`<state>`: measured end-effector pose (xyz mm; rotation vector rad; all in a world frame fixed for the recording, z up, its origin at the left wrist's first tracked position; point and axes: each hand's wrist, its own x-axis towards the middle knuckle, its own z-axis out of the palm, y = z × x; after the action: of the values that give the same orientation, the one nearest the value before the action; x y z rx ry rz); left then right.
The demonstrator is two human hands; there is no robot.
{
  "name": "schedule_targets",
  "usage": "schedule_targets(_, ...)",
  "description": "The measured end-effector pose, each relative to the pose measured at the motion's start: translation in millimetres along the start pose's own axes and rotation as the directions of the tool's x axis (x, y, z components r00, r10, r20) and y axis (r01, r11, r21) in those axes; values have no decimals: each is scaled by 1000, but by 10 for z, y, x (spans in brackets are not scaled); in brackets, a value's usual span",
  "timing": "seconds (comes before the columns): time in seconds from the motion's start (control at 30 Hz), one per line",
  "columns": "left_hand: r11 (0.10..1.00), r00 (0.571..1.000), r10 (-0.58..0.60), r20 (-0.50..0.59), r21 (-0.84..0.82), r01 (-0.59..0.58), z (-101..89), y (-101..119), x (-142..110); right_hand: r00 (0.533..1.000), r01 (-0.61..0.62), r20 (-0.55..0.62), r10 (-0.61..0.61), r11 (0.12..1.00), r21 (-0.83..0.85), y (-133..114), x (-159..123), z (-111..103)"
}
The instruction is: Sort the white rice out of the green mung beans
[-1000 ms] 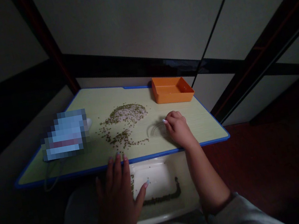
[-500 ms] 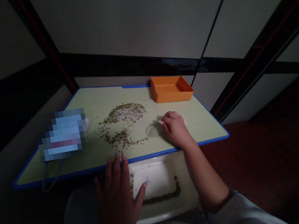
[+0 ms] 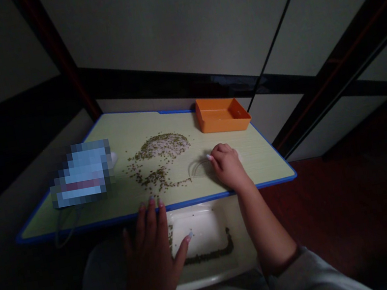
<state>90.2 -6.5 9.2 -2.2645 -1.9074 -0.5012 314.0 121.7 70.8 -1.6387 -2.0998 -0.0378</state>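
My left hand (image 3: 152, 252) lies with fingers stretched out and spread over the left side of a white tray (image 3: 217, 278), its fingertips at the table's front edge. Dark green beans (image 3: 209, 256) line the tray's near side and corners. On the table, my right hand (image 3: 228, 166) is closed, fingers bent downward; whatever they hold is hidden. A clear, see-through curved rim (image 3: 195, 167) shows just left of that hand. Further left spreads a loose pile of small green beans mixed with white grains (image 3: 164, 146), with a scattered patch of green beans (image 3: 156, 177) nearer me.
An orange open box (image 3: 224, 118) stands at the table's back right. A blurred-out light blue object (image 3: 82, 174) with a cable (image 3: 66, 227) is at the left. The pale table (image 3: 129, 121) has a blue edge; cabinet-like panels (image 3: 174, 33) rise behind it.
My right hand has barely shifted beside the clear rim and stays closed. My left hand, the bean pile, the tray and the orange box look the same.
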Motion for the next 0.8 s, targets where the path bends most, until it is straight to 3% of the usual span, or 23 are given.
schedule_targets(0.8,1000,1000,13,-14,-4,-13,-16,21,6,999,-1,42,1,1000,-18,-51,43,72)
